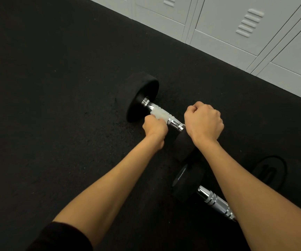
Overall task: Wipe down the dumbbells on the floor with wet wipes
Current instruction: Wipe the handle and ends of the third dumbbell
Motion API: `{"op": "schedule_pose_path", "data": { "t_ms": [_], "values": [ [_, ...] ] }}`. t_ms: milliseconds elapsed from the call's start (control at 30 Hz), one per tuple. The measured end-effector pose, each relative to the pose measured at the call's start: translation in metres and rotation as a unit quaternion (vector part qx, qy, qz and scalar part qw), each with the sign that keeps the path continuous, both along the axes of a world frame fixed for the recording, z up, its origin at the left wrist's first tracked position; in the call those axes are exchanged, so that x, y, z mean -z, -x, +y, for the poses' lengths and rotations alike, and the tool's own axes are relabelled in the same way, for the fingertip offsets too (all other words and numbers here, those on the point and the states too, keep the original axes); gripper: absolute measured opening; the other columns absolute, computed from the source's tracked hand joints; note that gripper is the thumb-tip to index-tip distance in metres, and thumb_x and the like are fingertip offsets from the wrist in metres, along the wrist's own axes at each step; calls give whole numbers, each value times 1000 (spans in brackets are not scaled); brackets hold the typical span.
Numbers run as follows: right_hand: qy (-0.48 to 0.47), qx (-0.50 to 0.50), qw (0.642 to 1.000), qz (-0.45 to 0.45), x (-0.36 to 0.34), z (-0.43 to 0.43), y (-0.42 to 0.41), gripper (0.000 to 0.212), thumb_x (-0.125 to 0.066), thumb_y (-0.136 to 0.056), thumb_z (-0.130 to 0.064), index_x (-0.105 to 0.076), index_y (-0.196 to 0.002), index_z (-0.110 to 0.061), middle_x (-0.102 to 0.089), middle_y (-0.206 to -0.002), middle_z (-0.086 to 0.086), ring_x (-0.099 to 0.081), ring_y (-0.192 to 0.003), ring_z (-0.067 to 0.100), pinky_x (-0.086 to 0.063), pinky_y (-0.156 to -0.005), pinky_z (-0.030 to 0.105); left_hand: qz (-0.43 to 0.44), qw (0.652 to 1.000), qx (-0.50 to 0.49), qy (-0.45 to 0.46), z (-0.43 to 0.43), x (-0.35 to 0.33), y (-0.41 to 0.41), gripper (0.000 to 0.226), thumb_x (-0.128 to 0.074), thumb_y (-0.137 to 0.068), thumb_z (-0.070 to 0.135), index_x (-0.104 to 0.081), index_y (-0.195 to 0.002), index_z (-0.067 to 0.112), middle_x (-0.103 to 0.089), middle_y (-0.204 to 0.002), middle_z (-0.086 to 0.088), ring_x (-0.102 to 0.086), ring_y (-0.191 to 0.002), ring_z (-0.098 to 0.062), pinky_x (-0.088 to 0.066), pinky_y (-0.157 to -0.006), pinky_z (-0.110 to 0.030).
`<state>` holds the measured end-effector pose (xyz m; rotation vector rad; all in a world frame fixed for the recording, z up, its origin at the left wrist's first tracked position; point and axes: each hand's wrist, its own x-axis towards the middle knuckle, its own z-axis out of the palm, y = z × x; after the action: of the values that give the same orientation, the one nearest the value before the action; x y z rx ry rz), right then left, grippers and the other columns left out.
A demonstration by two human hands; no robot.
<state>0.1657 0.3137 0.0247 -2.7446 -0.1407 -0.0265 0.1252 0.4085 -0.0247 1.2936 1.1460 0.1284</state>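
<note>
Dumbbell being wiped: a black-headed dumbbell (pixel 176 123) is laid on the floor (pixel 55 87) near the centre of the view; its chrome handle is angled from upper left to lower right; the far head is seen edge-on and the near head is partly hidden under the right wrist
Wet wipe: a white wet wipe (pixel 161 114) is wrapped over the middle of the chrome handle; bare chrome is left showing at both ends
Left hand: the left hand (pixel 155 128) is closed around the handle from the near side, with the wipe pinched against the bar under the fingers
Right hand: the right hand (pixel 204 121) is curled into a tight fist above the near end of the handle; nothing is seen inside it; whether the dumbbell is touched cannot be told
Other dumbbells: a second dumbbell (pixel 216 203) is laid at lower right, partly covered by the right forearm; beside it a third dumbbell (pixel 272 173) is seen, its head marked 10
Surroundings: the floor is covered in black rubber; pale grey lockers (pixel 236 24) are lined along the upper right; a dark sleeve (pixel 61 238) is seen at the bottom left
</note>
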Motion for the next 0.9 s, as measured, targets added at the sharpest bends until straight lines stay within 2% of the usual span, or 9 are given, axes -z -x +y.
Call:
{"op": "schedule_pose_path", "data": {
  "t_ms": [133, 233, 300, 333, 400, 467, 567, 767, 900],
  "values": [
    [1, 0, 1000, -3, 2, 1, -1, 32, -38, -94, -30, -66, -100, -15, -65, -98, 9, -58, -100, 29, -48, -87, 49, -8, 997, 65, -47, -7, -7, 9, 11, -48, -91, 1, -59, -94, -2, -61, -102, -15, -58, -80, -19, -47, -59, -26],
    [5, 1, 1000, -8, 0, 1, 2, 33, -37, -94, -30, -66, -100, -15, -65, -98, 10, -58, -101, 30, -48, -86, 49, -21, 990, 124, -64, -5, -11, 18, 15, -48, -89, -2, -57, -81, 8, -57, -85, -13, -52, -69, -16, -43, -52, -22],
    [13, -2, 1000, -9, -2, 0, 4, 34, -36, -94, -30, -66, -101, -14, -65, -100, 11, -58, -101, 31, -47, -86, 48, -25, 980, 179, -81, -4, -19, 26, 15, -47, -89, -1, -58, -83, 6, -53, -82, -11, -49, -64, -13, -38, -46, -18],
    [14, -5, 1000, -8, -3, 0, 5, 35, -36, -95, -31, -65, -101, -14, -65, -101, 11, -57, -101, 31, -47, -87, 47, -25, 975, 205, -83, -3, -23, 30, 16, -47, -89, 0, -62, -92, 4, -55, -86, -12, -51, -64, -11, -39, -44, -15],
    [17, -13, 1000, -2, -4, 0, 6, 36, -34, -95, -31, -65, -102, -13, -64, -103, 12, -57, -102, 32, -45, -89, 48, -30, 970, 233, -61, 4, -28, 36, 24, -48, -89, -1, -65, -105, 2, -61, -95, -14, -58, -73, -14, -48, -53, -16],
    [23, -26, 999, 11, -3, -1, 7, 38, -32, -96, -31, -64, -105, -12, -63, -108, 14, -56, -105, 33, -44, -91, 48, -43, 970, 237, -34, 12, -33, 44, 24, -48, -86, -5, -68, -96, 2, -63, -92, -15, -60, -84, -21, -52, -73, -31],
    [34, -62, 996, 59, -8, -7, 5, 39, -29, -99, -33, -58, -117, -13, -57, -123, 15, -50, -115, 35, -39, -96, 48, -55, 974, 222, -7, 20, -48, 49, 26, -45, -82, -11, -66, -97, -7, -58, -89, -17, -54, -83, -25, -46, -73, -36],
    [3, -139, 971, 196, -22, -27, -2, 50, -22, -101, -45, -35, -143, -23, -32, -148, 16, -19, -142, 35, -18, -113, 55, -88, 976, 197, 7, 20, -84, 43, 27, -44, -82, -13, -64, -82, 5, -59, -93, -17, -51, -87, -25, -43, -68, -32],
    [-21, -162, 966, 198, -43, -46, -3, 45, -27, -101, -41, -33, -143, -25, -34, -145, 11, -30, -135, 34, -23, -108, 57, -128, 975, 182, -12, 12, -112, 40, 31, -44, -84, -12, -66, -80, 8, -66, -90, -12, -61, -90, -24, -52, -84, -40]
  ]
}}
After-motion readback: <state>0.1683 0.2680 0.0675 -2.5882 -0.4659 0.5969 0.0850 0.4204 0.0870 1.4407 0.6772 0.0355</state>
